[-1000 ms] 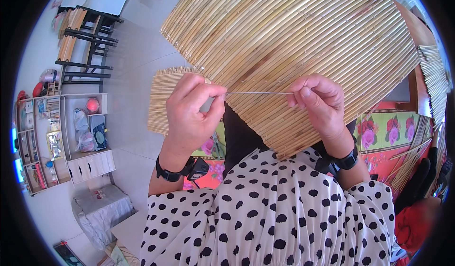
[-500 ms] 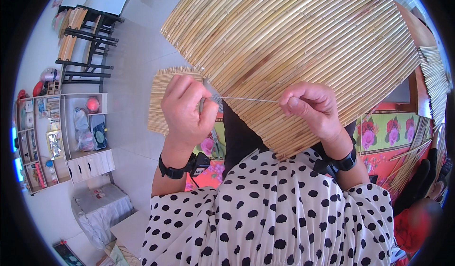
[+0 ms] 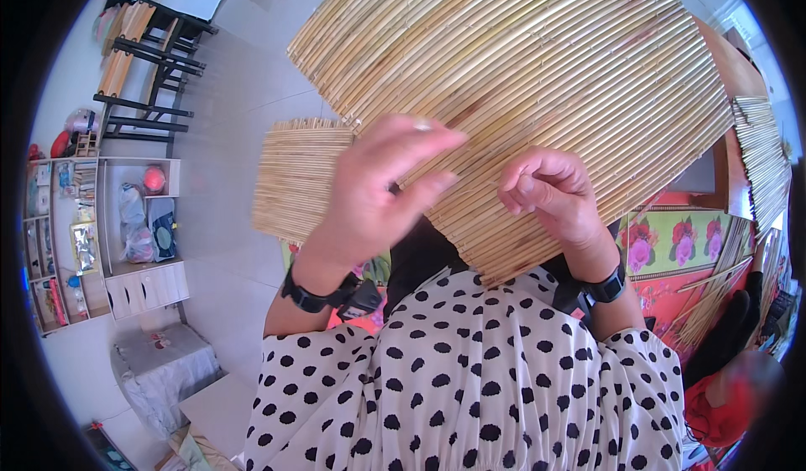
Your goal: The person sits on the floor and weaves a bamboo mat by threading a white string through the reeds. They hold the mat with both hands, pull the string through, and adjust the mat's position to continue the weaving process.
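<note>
"Left hand (image 3: 365, 194) first: how do we find it?"

"Released, we'd say. It is blurred, thumb and forefinger parted, with nothing visible between them. It has shifted rightward, nearer its partner, and the thin strand stretched between the two a moment ago no longer shows."

"And the large reed mat (image 3: 537, 68)?"

"We have it slanting up and away from our lap, behind both hands in our view, its near corner at the polka-dot garment (image 3: 470, 362). It lies much as before; mainly the hands differ."

"Then our right hand (image 3: 556, 192)?"

"Curled in front of the mat, thumb against the forefinger. We cannot tell whether the strand is pinched inside."

"So what does the change mean for our work?"

"We judge the pull between our hands is off, and we see neither hand gripping the mat. Farther right, loose reeds (image 3: 709, 303) lie apart from both hands."
</note>
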Demonstrator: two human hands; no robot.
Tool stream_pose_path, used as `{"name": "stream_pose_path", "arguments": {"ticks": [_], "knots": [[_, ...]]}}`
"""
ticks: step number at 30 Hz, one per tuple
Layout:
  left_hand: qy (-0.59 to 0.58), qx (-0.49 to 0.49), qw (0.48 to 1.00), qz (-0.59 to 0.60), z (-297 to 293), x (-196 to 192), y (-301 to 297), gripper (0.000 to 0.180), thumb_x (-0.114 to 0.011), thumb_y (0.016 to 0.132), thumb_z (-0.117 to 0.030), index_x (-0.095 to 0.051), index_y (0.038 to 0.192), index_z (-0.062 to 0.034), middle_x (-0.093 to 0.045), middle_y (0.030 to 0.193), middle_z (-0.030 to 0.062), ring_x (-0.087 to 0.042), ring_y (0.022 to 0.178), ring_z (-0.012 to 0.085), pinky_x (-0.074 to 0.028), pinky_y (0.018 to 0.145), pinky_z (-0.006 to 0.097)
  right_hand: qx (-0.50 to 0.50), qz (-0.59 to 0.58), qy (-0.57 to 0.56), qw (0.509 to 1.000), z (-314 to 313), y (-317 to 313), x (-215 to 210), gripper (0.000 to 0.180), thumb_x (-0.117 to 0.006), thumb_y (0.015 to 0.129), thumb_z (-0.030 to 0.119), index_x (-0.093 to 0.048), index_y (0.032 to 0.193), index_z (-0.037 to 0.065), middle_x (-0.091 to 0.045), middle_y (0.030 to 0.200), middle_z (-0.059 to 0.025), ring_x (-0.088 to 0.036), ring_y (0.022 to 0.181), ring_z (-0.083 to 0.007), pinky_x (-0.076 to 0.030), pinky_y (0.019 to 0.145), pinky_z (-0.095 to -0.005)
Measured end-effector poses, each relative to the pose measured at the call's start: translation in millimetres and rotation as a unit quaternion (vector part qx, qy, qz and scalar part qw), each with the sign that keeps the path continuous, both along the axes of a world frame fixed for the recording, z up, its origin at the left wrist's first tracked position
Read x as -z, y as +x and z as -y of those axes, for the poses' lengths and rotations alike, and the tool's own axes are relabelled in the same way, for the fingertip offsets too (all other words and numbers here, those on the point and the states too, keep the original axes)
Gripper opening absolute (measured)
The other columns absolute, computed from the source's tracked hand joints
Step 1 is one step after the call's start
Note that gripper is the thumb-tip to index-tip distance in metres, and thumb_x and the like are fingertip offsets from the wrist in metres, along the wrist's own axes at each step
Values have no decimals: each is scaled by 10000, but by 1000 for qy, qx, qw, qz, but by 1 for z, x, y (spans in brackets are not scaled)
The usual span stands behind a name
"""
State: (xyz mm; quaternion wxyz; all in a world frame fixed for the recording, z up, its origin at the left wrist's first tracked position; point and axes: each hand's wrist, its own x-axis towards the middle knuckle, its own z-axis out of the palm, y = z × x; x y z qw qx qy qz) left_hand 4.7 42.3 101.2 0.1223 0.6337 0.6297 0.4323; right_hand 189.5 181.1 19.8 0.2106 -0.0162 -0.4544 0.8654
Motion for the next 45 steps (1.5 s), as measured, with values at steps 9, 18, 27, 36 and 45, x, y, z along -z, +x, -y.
{"name": "stream_pose_path", "arguments": {"ticks": [9,18,27,36,45], "knots": [[40,60,996,53,-24,23,31,165,-728,848,-22,-704,1011,-21,-627,991,104,-652,824,180,-536,747,267,-10,17,16,1000,0,2,5,188,-646,963,159,-676,1032,-13,-657,860,-38,-603,775,-99,-497,711,-232],[51,141,902,406,-19,26,29,84,-517,1011,-43,-557,1075,-7,-677,981,132,-635,800,134,-541,713,270,-15,27,20,999,3,3,0,201,-653,962,172,-693,1019,-17,-661,843,-42,-609,770,-97,-505,707,-236],[110,90,870,473,-12,11,3,117,-459,1041,-99,-532,1085,-17,-630,848,118,-611,725,174,-525,657,287,-9,11,54,998,1,4,0,173,-632,968,116,-679,1072,-14,-674,881,-42,-632,796,-96,-522,732,-234],[137,-167,930,298,33,26,-69,107,-475,1029,-104,-547,1059,-30,-620,870,101,-579,717,145,-493,666,271,131,-34,148,980,6,13,-8,253,-604,925,-5,-612,1178,-14,-602,1158,-114,-616,866,-157,-511,761,-277],[18,-230,952,201,40,65,-32,94,-528,1012,-94,-583,1011,-18,-611,1024,40,-570,971,108,-476,859,271,59,3,256,965,2,47,-1,186,-655,842,-10,-676,1027,0,-674,884,-79,-648,776,-175,-510,697,-285]]}}
